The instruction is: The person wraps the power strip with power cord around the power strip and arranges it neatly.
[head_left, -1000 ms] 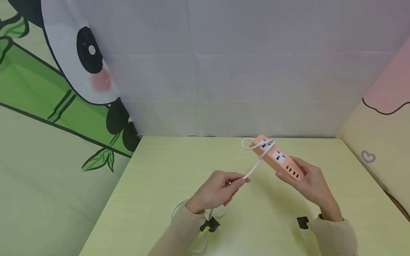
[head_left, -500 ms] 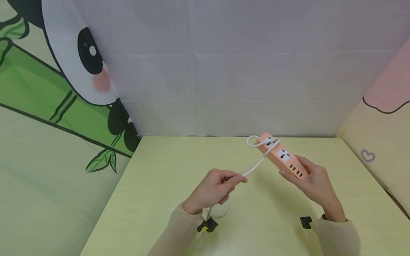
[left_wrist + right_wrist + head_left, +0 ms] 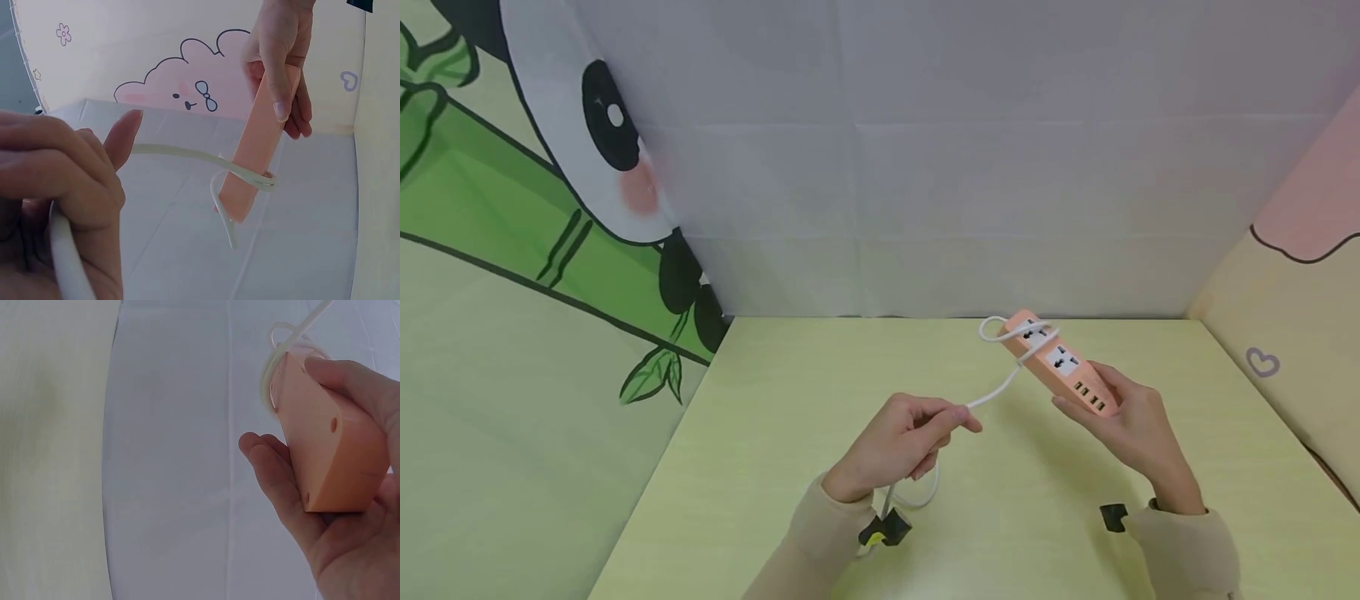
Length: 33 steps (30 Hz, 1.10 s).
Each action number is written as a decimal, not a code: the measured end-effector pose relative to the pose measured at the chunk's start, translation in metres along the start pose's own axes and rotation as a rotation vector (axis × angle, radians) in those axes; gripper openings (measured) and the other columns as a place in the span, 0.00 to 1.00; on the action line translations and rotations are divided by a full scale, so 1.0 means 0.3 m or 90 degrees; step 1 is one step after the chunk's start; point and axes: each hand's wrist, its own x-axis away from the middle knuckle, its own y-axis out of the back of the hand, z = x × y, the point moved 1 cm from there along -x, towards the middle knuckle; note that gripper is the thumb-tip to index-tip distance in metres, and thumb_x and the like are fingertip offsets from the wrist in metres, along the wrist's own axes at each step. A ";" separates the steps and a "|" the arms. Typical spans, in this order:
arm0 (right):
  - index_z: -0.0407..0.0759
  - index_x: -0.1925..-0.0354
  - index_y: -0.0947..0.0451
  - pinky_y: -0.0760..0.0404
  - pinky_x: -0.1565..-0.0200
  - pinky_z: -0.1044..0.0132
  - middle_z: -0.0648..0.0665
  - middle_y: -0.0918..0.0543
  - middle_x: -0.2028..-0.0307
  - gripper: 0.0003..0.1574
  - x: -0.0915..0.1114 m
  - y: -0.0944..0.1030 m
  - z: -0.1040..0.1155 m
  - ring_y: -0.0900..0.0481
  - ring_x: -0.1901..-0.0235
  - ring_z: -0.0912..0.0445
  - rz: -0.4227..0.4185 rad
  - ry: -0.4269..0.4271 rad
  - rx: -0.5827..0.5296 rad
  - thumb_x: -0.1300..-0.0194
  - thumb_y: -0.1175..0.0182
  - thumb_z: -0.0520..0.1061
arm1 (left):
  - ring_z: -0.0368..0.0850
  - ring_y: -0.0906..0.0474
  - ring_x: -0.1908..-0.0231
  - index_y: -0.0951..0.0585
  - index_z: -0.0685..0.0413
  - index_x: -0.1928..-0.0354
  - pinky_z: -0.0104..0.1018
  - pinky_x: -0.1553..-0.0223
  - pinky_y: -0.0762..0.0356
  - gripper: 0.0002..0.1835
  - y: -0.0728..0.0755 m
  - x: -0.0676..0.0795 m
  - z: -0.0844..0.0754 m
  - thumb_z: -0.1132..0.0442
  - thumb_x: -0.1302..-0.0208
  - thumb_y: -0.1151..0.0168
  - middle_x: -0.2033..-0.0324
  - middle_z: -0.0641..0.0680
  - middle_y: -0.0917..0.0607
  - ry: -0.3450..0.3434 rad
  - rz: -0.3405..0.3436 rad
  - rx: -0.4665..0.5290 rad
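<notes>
My right hand [image 3: 1138, 429] grips the near end of a peach power strip [image 3: 1051, 364], held tilted above the table with its sockets and USB ports facing up. A white cord [image 3: 996, 393] loops round the strip's far end, one small loop sticking out at its left. Lower and to the left, my left hand [image 3: 906, 442] pinches that cord between thumb and fingers. It sags slightly between the two hands. In the left wrist view the cord [image 3: 72, 256] also runs through the curled fingers. The right wrist view shows the strip's plain underside [image 3: 312, 425] between thumb and fingers.
A pale yellow-green table [image 3: 790, 375] lies beneath both hands. More cord [image 3: 925, 500] hangs under the left wrist, partly hidden by the sleeve. A grey-white cloth backdrop [image 3: 925, 208] stands along the table's far edge, with printed cloth panels at both sides.
Both hands keep their holds. The strip has shifted slightly right and up since a second ago, and the stretch of cord between the hands has gone from straight to slightly sagging.
</notes>
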 end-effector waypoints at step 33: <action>0.39 0.37 0.23 0.28 0.75 0.68 0.42 0.15 0.65 0.38 -0.135 0.012 -0.087 0.28 0.74 0.60 0.042 0.039 -0.014 0.41 0.25 0.53 | 0.36 0.47 0.89 0.12 0.59 0.55 0.27 0.85 0.50 0.14 -0.048 -0.095 -0.023 0.57 0.23 0.43 0.86 0.48 0.38 -0.033 -0.053 -0.083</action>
